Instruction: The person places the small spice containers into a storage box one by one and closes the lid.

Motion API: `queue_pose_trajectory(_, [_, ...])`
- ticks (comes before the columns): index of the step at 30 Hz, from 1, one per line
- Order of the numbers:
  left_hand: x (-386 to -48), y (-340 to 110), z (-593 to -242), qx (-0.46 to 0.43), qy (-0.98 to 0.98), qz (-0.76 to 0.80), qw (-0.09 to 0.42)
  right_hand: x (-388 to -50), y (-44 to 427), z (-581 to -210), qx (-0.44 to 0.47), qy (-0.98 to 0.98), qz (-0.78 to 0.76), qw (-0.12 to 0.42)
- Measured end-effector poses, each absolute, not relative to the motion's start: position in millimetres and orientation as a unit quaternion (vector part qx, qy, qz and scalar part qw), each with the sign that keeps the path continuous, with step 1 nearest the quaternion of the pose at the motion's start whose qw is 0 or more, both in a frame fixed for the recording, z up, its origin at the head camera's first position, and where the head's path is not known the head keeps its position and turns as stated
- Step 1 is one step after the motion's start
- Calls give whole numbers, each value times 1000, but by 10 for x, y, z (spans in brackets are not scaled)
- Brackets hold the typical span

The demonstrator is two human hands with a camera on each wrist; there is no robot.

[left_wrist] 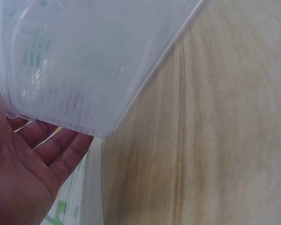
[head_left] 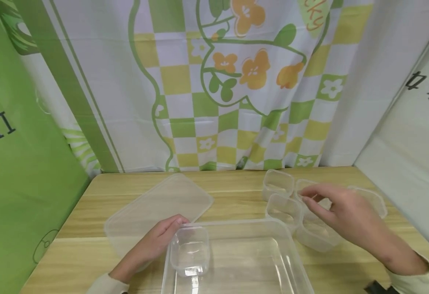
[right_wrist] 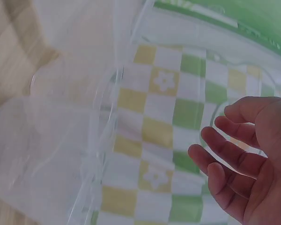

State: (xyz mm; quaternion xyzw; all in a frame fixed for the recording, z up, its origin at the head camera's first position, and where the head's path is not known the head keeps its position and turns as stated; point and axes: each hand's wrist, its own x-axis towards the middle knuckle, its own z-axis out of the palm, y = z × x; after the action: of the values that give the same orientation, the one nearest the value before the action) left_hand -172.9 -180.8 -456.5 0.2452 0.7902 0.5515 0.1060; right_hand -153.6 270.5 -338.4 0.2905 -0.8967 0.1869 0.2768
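A large clear plastic container (head_left: 298, 255) stands at the table's front, cut off by the bottom of the head view. My left hand (head_left: 161, 239) grips its far left corner; in the left wrist view the fingers (left_wrist: 68, 152) reach past the rim. Inside that corner sits a small clear square container (head_left: 190, 255). Over a cluster of similar small containers on the right hovers my right hand (head_left: 341, 210), fingers loosely bent. Nothing lies between its fingers in the right wrist view. One small container (head_left: 318, 234) is partly hidden beneath this hand.
A flat translucent lid (head_left: 159, 202) lies on the wooden table (head_left: 76, 245), left of and behind the large container. Other small containers include one at the back (head_left: 278, 183). A patterned curtain (head_left: 214, 130) hangs behind the table, with fabric walls at both sides.
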Motion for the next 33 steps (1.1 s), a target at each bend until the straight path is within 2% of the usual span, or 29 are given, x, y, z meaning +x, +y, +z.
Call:
queue_pose_trajectory(5, [-1734, -1808, -4562, 246, 796, 544, 101, -1569, 2909, -3398, 256, -908, 175, 282])
queue_pose_trajectory(16, [-1724, -1814, -4560, 242, 798, 542, 99, -1670, 3362, -3505, 160, -942, 171, 241])
queue_pose_trajectory(24, [-1723, -1815, -4552, 236, 801, 540, 102, -1771, 3700, -3598, 123, -949, 158, 243])
queue_pose_trajectory(33, [-1724, -1816, -4545, 236, 805, 534, 102, -1884, 4169, -3779, 67, -963, 168, 202])
